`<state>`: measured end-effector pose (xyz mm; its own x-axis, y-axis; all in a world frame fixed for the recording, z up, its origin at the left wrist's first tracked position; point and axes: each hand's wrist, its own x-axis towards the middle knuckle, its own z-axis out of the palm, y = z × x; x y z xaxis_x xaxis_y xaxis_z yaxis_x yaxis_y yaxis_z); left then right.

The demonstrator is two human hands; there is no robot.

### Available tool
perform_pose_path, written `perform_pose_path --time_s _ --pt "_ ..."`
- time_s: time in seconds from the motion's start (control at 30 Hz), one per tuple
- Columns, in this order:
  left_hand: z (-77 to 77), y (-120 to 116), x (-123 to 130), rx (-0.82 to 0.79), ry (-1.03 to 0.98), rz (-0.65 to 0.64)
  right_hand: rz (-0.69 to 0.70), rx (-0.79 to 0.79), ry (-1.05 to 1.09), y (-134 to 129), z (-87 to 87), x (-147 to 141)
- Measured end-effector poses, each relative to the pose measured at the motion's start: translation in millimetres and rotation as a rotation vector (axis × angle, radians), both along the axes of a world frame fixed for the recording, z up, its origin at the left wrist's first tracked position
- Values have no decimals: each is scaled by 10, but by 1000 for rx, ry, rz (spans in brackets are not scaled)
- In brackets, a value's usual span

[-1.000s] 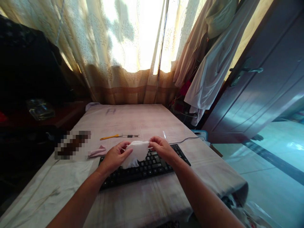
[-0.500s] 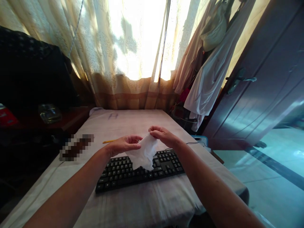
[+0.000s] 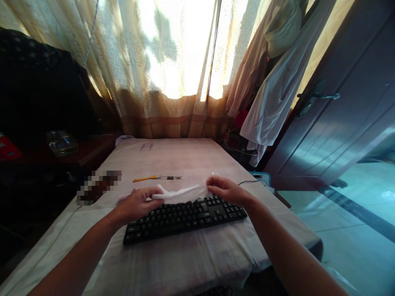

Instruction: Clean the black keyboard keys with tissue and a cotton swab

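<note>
A thin white tissue (image 3: 185,194) is stretched between my two hands, above the far edge of a black keyboard (image 3: 173,225). My left hand (image 3: 140,202) pinches its left end between thumb and fingers. At the other end, the fingertips of my right hand (image 3: 225,189) are closed on the tissue, over the keyboard's right part. Beyond the keyboard, on the cloth, lies a slim tool with a yellow handle (image 3: 144,179) and a thin dark and metallic front part.
A pale cloth covers the table (image 3: 173,158). A blurred-out brown object (image 3: 98,188) lies at left. A glass container (image 3: 61,143) stands on the dark side furniture. Curtains (image 3: 148,107) hang behind; clothes (image 3: 271,102) and a door (image 3: 333,111) are at right.
My hands have moved apart, left hand leftward and right hand rightward. The tissue, hanging bunched before, is now drawn out sideways. More of the yellow-handled tool shows.
</note>
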<state>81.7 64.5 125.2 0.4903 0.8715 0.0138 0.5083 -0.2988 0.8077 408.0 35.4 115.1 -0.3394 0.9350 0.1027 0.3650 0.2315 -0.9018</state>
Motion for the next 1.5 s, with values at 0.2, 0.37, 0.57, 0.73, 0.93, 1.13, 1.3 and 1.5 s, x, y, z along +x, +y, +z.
perform_pose_path --time_s 0.2,0.37,0.57,0.73,0.93,1.13,1.3,1.5 --pt "-472 -347 -157 -125 239 -129 212 -137 -289 -271 -376 -224" --pt "-517 -225 -97 -5 306 -31 -26 45 -510 -100 -474 -329" --pt "-425 -244 -69 90 627 51 -145 125 -609 -4 -581 -404" --pt "-507 -386 -13 384 625 90 -156 125 -754 -73 -575 -408" --pt "-708 -572 266 527 514 -145 -176 94 -819 -70 -536 -464" --pt "-770 -591 271 532 489 -141 -196 37 -847 -29 -403 -531" --pt "-792 -592 217 552 479 -158 -188 17 -875 -1 -338 -608" --pt "-946 -611 109 584 467 -148 -127 -16 -846 10 -398 -579"
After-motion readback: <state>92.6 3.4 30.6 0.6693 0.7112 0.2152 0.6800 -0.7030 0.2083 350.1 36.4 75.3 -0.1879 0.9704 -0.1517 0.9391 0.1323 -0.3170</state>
